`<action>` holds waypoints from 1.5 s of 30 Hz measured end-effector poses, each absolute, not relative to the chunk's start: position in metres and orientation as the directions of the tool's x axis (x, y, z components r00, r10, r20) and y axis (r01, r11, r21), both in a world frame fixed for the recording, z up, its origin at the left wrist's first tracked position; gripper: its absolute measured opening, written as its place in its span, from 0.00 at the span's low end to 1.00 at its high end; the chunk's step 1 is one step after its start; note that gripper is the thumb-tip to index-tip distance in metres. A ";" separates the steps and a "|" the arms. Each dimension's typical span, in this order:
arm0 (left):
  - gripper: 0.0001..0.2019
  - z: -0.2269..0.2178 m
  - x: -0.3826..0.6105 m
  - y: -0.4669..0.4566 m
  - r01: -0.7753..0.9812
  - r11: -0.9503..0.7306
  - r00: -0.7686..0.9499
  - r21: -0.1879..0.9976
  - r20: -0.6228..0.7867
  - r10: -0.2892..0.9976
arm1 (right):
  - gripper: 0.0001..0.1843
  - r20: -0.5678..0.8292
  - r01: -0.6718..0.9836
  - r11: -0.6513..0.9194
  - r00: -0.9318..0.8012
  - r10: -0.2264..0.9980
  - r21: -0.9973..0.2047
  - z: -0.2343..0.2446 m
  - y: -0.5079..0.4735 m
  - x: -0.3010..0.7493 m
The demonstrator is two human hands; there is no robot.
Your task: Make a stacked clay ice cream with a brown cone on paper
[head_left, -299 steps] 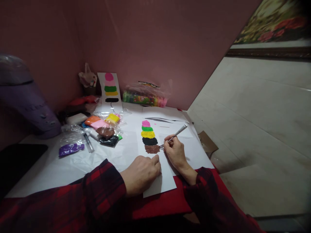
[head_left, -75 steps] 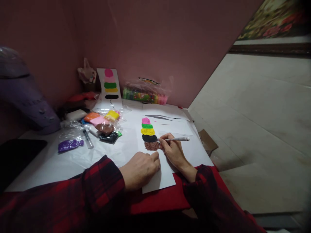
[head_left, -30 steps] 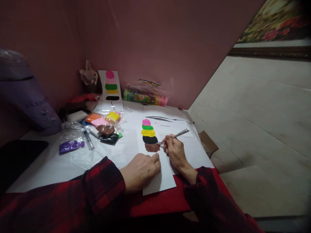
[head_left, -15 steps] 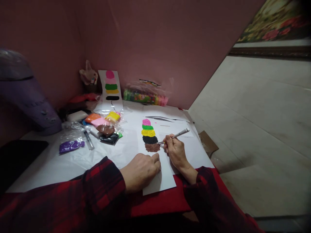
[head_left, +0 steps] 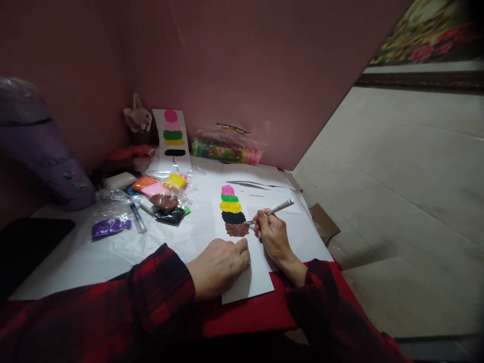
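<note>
Right hand (head_left: pixel 273 234) pinches metal tool (head_left: pixel 273 210), tip at brown clay patch (head_left: pixel 237 230); left hand (head_left: pixel 219 267), fingers curled, presses white card (head_left: pixel 251 272) flat.

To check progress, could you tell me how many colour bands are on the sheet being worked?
5, stacked on the sheet: pink on top, then green, yellow, black, and brown lowest, by the tool in the right hand. None seems hidden.

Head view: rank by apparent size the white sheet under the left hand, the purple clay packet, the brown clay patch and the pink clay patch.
1. white sheet
2. purple clay packet
3. brown clay patch
4. pink clay patch; it lies farther from the camera, so its real size against the brown one is unsure.
</note>
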State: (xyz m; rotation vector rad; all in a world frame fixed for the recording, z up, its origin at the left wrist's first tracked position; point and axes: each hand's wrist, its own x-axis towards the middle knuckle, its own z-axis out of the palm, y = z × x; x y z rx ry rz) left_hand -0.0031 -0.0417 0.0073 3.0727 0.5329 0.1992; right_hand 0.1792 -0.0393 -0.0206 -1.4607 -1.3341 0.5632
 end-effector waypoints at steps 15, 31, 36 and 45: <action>0.10 0.006 -0.002 -0.041 0.341 -0.940 0.932 0.021 0.122 0.341 | 0.23 0.301 0.436 0.164 0.266 0.916 -0.885 -0.019 -0.040 0.178; 0.10 0.005 -0.002 -0.041 0.337 -0.941 0.933 0.027 0.121 0.338 | 0.23 0.272 0.422 0.142 0.264 0.925 -0.895 -0.018 -0.040 0.176; 0.10 0.006 -0.002 -0.041 0.340 -0.940 0.932 0.024 0.122 0.341 | 0.23 0.267 0.411 0.140 0.270 0.925 -0.901 -0.015 -0.041 0.174; 0.10 0.002 -0.002 -0.040 0.335 -0.942 0.930 0.023 0.153 0.334 | 0.22 0.264 0.407 0.140 0.266 0.927 -0.903 -0.017 -0.039 0.176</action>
